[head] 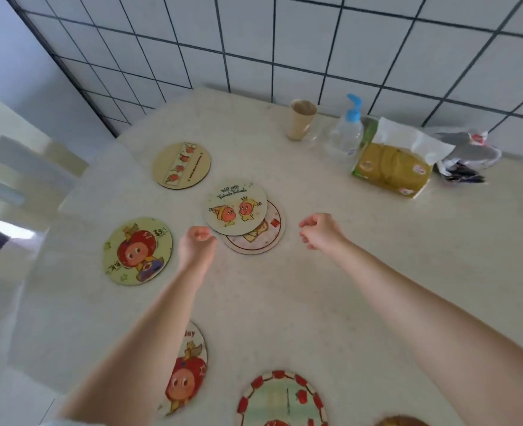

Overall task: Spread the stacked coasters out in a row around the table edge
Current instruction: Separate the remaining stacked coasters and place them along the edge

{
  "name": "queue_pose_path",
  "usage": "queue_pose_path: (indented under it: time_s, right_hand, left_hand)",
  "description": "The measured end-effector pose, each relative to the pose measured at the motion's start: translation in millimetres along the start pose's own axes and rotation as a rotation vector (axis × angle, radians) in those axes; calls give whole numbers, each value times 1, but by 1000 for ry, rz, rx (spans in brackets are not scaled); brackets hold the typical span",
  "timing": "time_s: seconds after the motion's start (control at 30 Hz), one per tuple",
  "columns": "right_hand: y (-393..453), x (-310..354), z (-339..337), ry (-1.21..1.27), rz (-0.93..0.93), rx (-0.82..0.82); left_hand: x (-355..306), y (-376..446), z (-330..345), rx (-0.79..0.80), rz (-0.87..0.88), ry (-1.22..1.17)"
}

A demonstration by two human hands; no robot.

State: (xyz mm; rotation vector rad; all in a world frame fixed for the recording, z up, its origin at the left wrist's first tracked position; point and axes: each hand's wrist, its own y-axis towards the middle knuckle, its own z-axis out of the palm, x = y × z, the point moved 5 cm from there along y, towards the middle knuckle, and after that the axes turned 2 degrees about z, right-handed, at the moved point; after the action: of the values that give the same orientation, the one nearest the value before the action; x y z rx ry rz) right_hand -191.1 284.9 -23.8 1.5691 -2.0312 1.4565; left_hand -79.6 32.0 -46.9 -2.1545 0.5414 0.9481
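Two round coasters overlap at the table's middle: a white one with two orange figures (236,208) lies on a pale red-rimmed one (265,238). Single coasters lie around them: a tan one (181,165) at the far left, a green one with a red-headed figure (137,250) by the left edge, another red-headed one (186,379) partly under my left forearm, and a red-checked one (281,401) at the near edge. My left hand (197,245) is curled shut just left of the pair. My right hand (318,230) is curled shut to their right, holding nothing.
Along the tiled wall stand a beige cup (301,119), a clear pump bottle with a blue top (348,130), a yellow tissue pack (392,164) and a crumpled bag (466,155). The table (331,287) ends at the left, where a chair (23,167) stands.
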Motion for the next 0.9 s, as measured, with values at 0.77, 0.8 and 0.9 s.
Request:
queue_pose_path:
  time_s: [0.77, 0.8, 0.9]
  right_hand:
    - [68, 74, 80, 131, 81, 174]
    - [67, 75, 80, 127, 73, 177]
    - [64, 71, 71, 160, 69, 158]
  left_hand:
    - [-29, 88, 15, 59, -58, -166]
    - [-29, 87, 15, 72, -59, -177]
    - [-28, 80, 17, 91, -86, -222]
